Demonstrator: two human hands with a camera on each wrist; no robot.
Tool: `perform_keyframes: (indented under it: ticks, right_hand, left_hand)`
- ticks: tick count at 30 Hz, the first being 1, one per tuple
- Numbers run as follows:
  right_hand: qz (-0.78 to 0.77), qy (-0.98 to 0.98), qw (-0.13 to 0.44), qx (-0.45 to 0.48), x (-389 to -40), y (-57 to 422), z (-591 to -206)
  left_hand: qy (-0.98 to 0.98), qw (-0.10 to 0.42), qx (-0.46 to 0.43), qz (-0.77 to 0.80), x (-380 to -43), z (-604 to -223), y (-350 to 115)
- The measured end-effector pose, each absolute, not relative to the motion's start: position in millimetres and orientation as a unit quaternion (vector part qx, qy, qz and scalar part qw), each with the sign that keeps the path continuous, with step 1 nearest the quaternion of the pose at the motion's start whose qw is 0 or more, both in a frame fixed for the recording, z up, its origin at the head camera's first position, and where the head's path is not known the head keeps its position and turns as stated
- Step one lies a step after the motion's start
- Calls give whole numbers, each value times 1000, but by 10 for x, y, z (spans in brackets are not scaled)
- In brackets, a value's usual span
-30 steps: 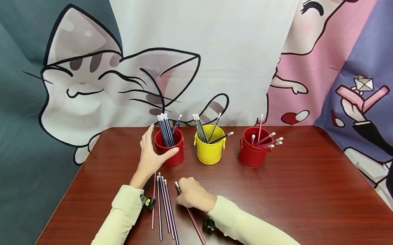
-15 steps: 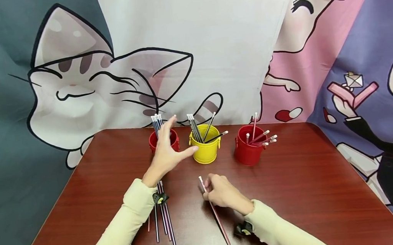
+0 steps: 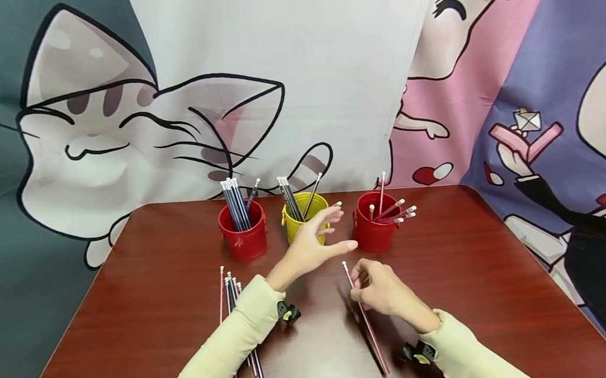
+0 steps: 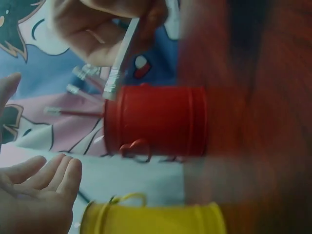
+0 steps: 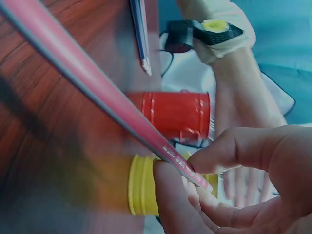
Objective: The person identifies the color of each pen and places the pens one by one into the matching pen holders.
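Note:
My right hand (image 3: 388, 289) pinches a pink pencil (image 3: 370, 332) near its eraser end, between thumb and fingers; in the right wrist view the pencil (image 5: 112, 102) slants across the frame. In the head view it is tilted, its lower end close to the table. My left hand (image 3: 308, 251) is held in the air before the yellow bucket (image 3: 292, 228), fingers spread and holding nothing. Just behind the right hand stands the right red bucket (image 3: 372, 228) with several reddish pencils. The yellow bucket holds several dark and grey pencils, and the left red bucket (image 3: 245, 244) holds several blue ones.
Several loose pencils (image 3: 258, 367), pink and dark, lie on the wooden table (image 3: 132, 321), partly hidden under the left forearm. A printed cloth backdrop (image 3: 338, 91) rises behind the table's far edge.
My right hand has moved to the right with the pink pencil, lifting it. The open left hand has moved right, from the left red bucket to before the yellow one. The view has shifted slightly.

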State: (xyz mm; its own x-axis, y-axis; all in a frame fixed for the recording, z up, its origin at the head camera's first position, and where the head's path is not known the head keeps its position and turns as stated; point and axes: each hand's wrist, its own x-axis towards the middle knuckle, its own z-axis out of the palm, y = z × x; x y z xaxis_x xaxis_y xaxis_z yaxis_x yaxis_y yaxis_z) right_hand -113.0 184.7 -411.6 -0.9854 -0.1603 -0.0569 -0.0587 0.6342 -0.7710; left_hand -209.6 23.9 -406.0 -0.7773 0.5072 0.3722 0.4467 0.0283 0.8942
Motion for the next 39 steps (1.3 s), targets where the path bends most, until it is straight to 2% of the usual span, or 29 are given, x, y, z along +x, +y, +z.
perform_keyframes:
  ticks: [4, 8, 11, 17, 22, 27, 32, 36, 39]
  right_hand:
    - [-419, 907, 41, -21, -1074, 2005, -4049]
    - [-402, 916, -2, 9, -1060, 2161, -3926]
    - [-375, 925, -67, -3, -1063, 2247, -3782]
    - [-355, 897, -258, -39, -1094, 2288, -3373]
    - [-405, 842, -351, -61, -1102, 2126, -2881]
    - [-438, 797, -410, -72, -1265, 2090, -2608]
    - [-440, 771, -455, -73, -1548, 2181, -2596]
    - [-437, 774, -452, -72, -1820, 2318, -2749]
    - [-424, 796, -426, -76, -1954, 2386, -2905]
  left_hand:
    - [700, 83, 322, 633, -2085, -4150, 374]
    - [700, 90, 312, 636, -2081, -4225, 500]
    - [720, 68, 298, 623, -2110, -4295, 568]
    - [797, 34, 242, 552, -2242, -4389, 696]
    - [822, 30, 224, 523, -2325, -4409, 785]
    - [834, 11, 209, 511, -2388, -4426, 871]
    - [845, -21, 200, 495, -2436, -4434, 979]
    - [842, -32, 198, 501, -2454, -4444, 1060]
    - [816, -21, 205, 540, -2451, -4467, 1100]
